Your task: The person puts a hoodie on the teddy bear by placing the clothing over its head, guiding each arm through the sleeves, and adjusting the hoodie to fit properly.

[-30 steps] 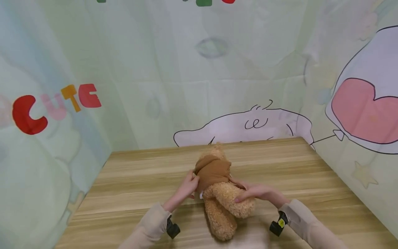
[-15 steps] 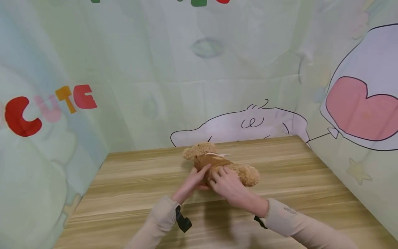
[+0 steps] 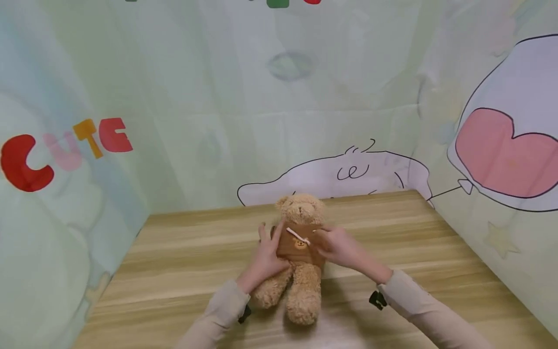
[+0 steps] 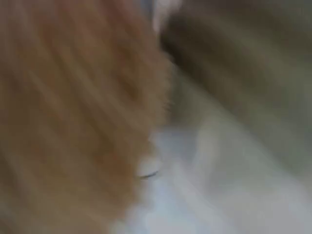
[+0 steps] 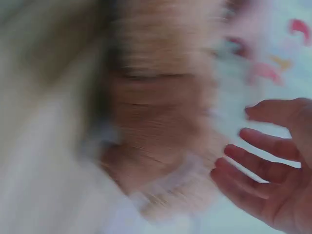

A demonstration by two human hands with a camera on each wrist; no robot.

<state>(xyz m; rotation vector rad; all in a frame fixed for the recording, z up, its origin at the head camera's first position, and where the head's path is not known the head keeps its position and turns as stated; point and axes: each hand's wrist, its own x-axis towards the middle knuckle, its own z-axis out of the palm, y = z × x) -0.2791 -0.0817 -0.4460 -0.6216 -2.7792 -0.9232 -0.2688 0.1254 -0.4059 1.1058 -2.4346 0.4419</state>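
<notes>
A light-brown plush teddy bear (image 3: 302,286) in a brown top lies face up on the wooden table, its head toward the back edge. The top has a white drawstring and a small bear-face patch. My left hand (image 3: 267,254) rests against the bear's left-hand side in the head view, fingers spread and thumb across its waist. Opposite, my right hand (image 3: 340,246) is at the edge of the top, fingertips by the bear's arm. In the right wrist view the fingers (image 5: 258,168) are loosely bent and apart. Blurred brown plush (image 4: 73,117) fills much of the left wrist view.
The wood-grain table (image 3: 196,252) has its back edge close behind the bear's head. A pale printed curtain (image 3: 209,121) with cartoon figures and letters encloses the back and sides.
The bear has been turned over from back up, through lying crosswise, to face up with its legs toward me. My right hand has moved from its leg up to the top's side.
</notes>
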